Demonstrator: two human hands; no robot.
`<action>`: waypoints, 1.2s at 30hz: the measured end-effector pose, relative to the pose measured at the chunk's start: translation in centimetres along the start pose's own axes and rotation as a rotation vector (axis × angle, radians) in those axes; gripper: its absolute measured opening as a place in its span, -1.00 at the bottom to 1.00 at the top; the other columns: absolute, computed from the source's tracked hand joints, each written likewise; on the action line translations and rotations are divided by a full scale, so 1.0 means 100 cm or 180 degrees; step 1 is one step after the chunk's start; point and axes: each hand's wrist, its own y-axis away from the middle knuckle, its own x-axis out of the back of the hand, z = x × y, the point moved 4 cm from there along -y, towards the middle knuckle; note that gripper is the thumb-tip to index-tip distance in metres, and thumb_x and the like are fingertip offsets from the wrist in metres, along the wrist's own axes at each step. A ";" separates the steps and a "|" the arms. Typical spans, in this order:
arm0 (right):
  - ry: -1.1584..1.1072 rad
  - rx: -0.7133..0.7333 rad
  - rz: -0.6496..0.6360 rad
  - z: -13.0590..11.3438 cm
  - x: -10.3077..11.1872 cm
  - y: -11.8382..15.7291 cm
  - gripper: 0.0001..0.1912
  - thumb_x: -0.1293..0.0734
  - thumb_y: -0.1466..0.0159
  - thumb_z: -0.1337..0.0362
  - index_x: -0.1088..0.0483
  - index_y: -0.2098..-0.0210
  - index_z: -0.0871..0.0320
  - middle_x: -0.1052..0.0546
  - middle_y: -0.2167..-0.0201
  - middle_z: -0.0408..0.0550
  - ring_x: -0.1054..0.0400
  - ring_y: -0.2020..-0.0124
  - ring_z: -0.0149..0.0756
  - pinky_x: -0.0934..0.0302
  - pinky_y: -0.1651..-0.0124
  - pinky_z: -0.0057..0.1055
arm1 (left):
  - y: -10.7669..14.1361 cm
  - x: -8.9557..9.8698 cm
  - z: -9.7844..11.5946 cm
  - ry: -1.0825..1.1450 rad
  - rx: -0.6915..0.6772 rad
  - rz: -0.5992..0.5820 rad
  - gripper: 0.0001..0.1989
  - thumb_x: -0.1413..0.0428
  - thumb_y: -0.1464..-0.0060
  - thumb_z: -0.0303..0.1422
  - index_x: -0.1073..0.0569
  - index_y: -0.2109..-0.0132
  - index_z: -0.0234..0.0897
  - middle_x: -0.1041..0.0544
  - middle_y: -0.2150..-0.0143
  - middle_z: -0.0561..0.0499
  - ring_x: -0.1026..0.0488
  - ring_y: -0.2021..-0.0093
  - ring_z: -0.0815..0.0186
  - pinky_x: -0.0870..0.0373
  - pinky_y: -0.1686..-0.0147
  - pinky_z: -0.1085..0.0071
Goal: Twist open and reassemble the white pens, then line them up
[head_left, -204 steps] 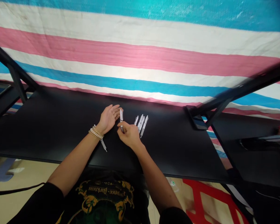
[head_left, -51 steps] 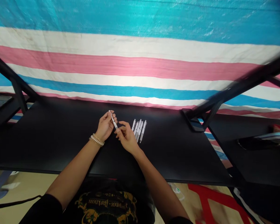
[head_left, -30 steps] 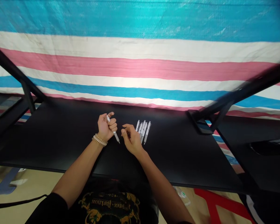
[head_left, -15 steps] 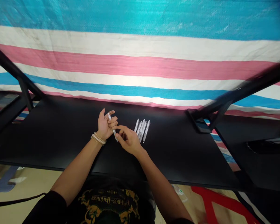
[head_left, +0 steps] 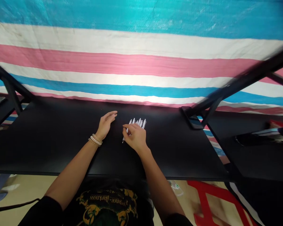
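A black surface [head_left: 49,141] is carrying a tight row of white retractable pens [head_left: 138,123] near its middle. The right hand [head_left: 135,136] is hovering against the row, its fingers [head_left: 127,127] curling narrowly around one pen [head_left: 123,139], whose tip is poking out below. The left hand [head_left: 105,124] is lying open nearby, holding nothing.
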 end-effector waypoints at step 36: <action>-0.0208 -0.0286 -0.0346 -0.038 -0.028 0.056 -0.63 -0.18 -0.37 0.26 -0.40 -0.12 0.11 -0.34 -0.15 0.14 -0.24 -0.14 -0.06 -0.27 -0.14 -0.11 | -0.012 0.036 -0.005 -0.1423 -0.0504 0.0265 -0.74 -0.14 -0.15 -0.23 -0.60 0.09 -0.24 -0.63 0.13 -0.11 -0.58 0.14 0.13 -0.49 0.03 0.15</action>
